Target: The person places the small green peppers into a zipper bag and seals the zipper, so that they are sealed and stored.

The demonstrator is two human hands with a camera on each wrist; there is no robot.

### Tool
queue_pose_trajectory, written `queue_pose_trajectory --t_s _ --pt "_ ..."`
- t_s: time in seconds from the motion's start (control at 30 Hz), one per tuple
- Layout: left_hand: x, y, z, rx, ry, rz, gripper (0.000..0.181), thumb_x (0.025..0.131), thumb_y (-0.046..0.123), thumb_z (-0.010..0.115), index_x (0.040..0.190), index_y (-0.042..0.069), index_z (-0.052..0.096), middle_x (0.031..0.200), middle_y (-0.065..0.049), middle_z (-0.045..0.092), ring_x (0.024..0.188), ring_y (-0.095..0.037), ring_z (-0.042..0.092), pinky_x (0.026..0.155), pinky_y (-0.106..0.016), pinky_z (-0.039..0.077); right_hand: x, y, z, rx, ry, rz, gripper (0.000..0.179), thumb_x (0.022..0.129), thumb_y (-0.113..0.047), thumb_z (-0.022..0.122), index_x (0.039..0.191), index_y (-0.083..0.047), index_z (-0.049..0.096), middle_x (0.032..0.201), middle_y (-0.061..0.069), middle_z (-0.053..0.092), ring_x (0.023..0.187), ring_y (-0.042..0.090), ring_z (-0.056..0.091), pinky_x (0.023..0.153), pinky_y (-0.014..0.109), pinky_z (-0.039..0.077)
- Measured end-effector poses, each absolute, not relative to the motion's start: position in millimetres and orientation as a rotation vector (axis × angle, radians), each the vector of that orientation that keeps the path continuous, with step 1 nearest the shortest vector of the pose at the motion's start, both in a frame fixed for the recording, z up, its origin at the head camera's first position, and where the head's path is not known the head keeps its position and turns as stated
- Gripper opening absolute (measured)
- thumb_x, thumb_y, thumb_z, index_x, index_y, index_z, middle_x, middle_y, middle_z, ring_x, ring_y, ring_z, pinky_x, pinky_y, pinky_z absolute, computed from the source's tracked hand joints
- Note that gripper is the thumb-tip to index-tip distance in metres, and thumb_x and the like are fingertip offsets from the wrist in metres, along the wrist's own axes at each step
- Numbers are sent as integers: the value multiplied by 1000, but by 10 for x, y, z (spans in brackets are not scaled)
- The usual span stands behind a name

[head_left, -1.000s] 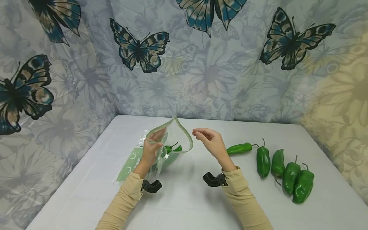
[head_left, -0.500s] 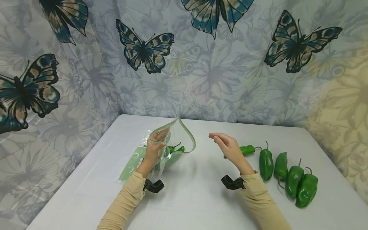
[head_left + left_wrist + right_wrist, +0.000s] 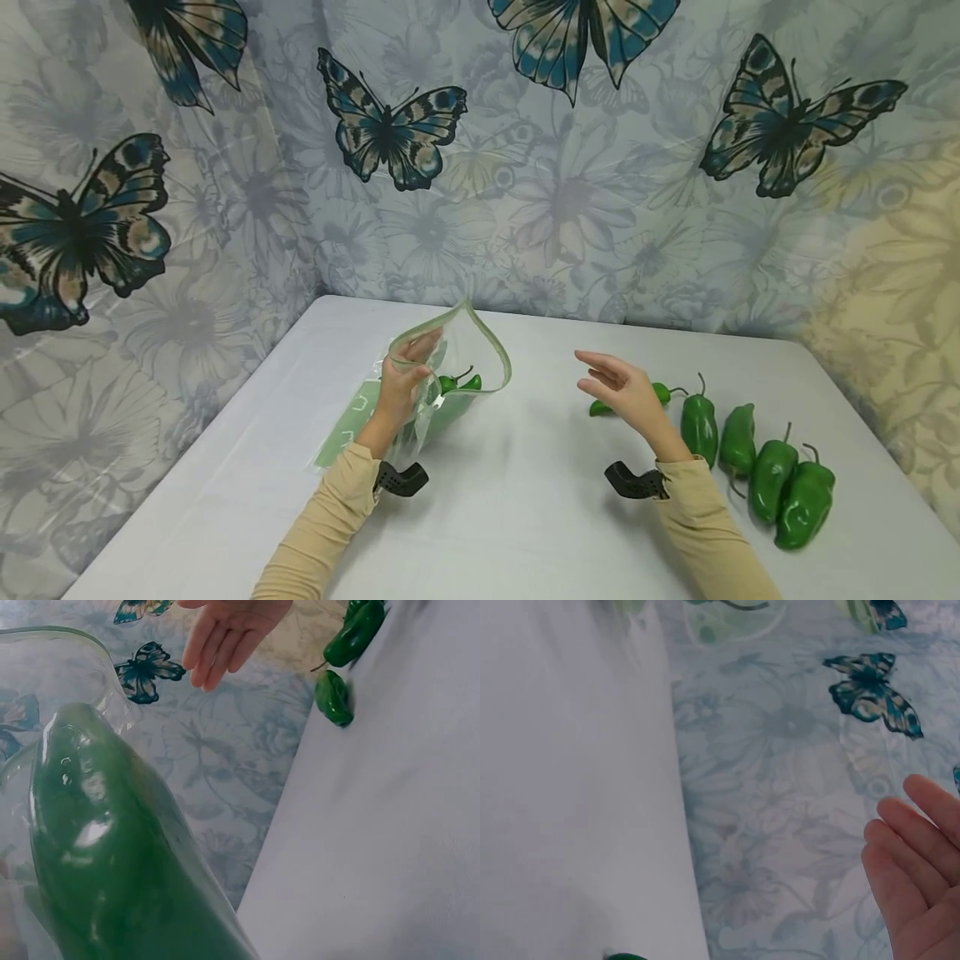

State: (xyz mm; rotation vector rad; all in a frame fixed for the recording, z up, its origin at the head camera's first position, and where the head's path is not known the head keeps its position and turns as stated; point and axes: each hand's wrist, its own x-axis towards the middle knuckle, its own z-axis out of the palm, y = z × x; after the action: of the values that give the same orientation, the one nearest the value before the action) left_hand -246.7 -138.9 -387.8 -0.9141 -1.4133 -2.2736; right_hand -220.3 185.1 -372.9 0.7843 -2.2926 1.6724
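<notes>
My left hand [image 3: 401,387] grips the side of a clear zip bag [image 3: 442,421], whose green-edged mouth stands wide and faces me. Green peppers [image 3: 471,382] lie inside it; through the plastic, one pepper [image 3: 112,825] fills much of the left wrist view. My right hand [image 3: 622,387] holds nothing, its fingers extended and slightly bent above the table. Below and partly hidden by it is a slim green pepper [image 3: 600,409]. The right wrist view shows the same hand [image 3: 922,877] with fingers extended and the palm visible.
Several green peppers [image 3: 699,425] lie in a row on the right of the white table [image 3: 525,517]. Flat clear plastic with a green printed panel [image 3: 341,442] lies under my left forearm. A butterfly-patterned cloth [image 3: 555,208] hangs behind the table.
My right hand has moved right, away from the bag's mouth to over the slim pepper, and its fingers have spread. The left hand keeps holding the bag. The head view has shifted slightly.
</notes>
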Motion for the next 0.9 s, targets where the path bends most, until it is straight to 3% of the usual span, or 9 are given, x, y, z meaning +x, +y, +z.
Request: queue_pose_trajectory --t_s 0.27,0.53,0.9 --pt "-2472 -1419 -3837 -904 -1427 -2253 56 71 38 73 112 5 57 115 -3 59 115 -22 46 103 -41 23 -2226 1999 -3703 708 -2328 1641 46 81 -3 65 123 6 49 126 23 46 112 4 45 93 24 36" --pt "-2457 -1431 -3818 -874 -1385 -2261 55 69 41 74 111 10 59 115 -1 59 115 -21 45 103 -44 20 -2292 2099 -3759 630 -2469 1512 49 82 -13 67 125 1 49 127 18 46 118 29 39 96 27 34" --pt "-2444 -1426 -3765 -834 -1373 -2275 60 70 45 71 114 8 56 115 -1 58 114 -20 47 100 -40 28 -2120 2126 -3545 514 -2581 1422 48 85 -11 62 125 8 45 128 27 42 119 42 34 97 44 31"
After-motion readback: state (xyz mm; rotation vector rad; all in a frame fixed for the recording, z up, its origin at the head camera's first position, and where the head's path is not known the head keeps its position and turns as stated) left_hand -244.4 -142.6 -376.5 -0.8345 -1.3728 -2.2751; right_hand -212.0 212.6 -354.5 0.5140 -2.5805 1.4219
